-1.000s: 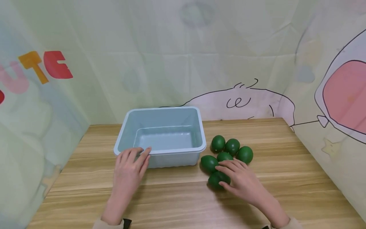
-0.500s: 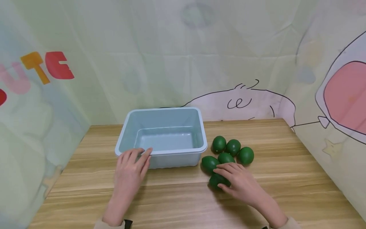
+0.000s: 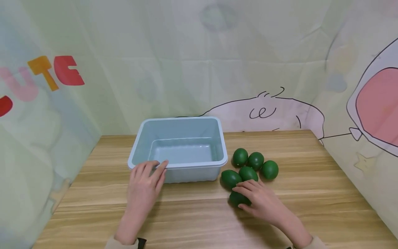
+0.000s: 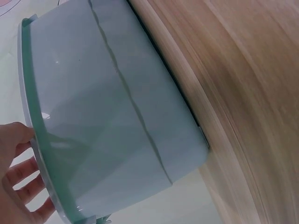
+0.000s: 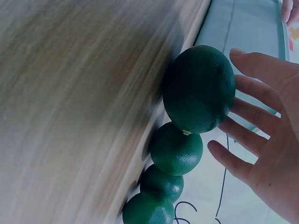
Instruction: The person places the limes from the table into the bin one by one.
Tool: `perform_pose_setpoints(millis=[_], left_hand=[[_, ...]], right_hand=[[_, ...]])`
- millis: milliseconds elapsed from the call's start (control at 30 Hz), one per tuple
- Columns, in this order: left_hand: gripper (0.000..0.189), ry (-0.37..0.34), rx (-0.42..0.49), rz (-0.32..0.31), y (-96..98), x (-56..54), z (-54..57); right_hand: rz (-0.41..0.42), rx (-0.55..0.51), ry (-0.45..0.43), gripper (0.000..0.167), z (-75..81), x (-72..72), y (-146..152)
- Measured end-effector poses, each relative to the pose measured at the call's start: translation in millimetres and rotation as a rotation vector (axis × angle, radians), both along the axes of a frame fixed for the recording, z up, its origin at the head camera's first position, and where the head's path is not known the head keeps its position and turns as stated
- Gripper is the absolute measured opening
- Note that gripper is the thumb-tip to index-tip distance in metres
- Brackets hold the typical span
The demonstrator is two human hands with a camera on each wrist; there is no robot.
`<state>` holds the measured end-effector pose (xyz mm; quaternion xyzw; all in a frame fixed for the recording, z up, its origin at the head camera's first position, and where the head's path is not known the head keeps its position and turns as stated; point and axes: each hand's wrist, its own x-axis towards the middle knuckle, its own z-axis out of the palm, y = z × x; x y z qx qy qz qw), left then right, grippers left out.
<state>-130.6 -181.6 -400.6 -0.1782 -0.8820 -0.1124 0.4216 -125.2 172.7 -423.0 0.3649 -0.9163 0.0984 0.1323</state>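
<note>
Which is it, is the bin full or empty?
Empty, as far as its visible floor shows: the head view finds nothing in the bin, and the visible green fruits are all outside it.

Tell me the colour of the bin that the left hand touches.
Pale blue; the bin shows best in the head view.

Your left hand (image 3: 143, 185) and right hand (image 3: 260, 200): bare. You wear a beige left sleeve (image 3: 119, 243), matching right sleeve (image 3: 314, 243); black angular piece (image 3: 141, 242) beside the former, dark sliver (image 3: 289, 247) by the latter.
</note>
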Motion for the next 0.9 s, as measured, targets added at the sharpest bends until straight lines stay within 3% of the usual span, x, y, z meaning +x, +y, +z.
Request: perform_pose_setpoints(millis=[133, 333, 900], left_hand=[[0.039, 0.001, 0.013, -0.004, 0.6, 0.2, 0.5], [0.025, 0.004, 0.029, -0.017, 1.1, 0.6, 0.6], [0.025, 0.028, 0.043, -0.032, 2.7, 0.6, 0.2]], right_hand=[[-0.001, 0.006, -0.009, 0.048, -1.4, -0.3, 0.4], [0.003, 0.012, -0.025, 0.049, -3.4, -0.9, 0.7], [0.000, 0.020, -0.037, 0.060, -9.7, -0.9, -0.7]])
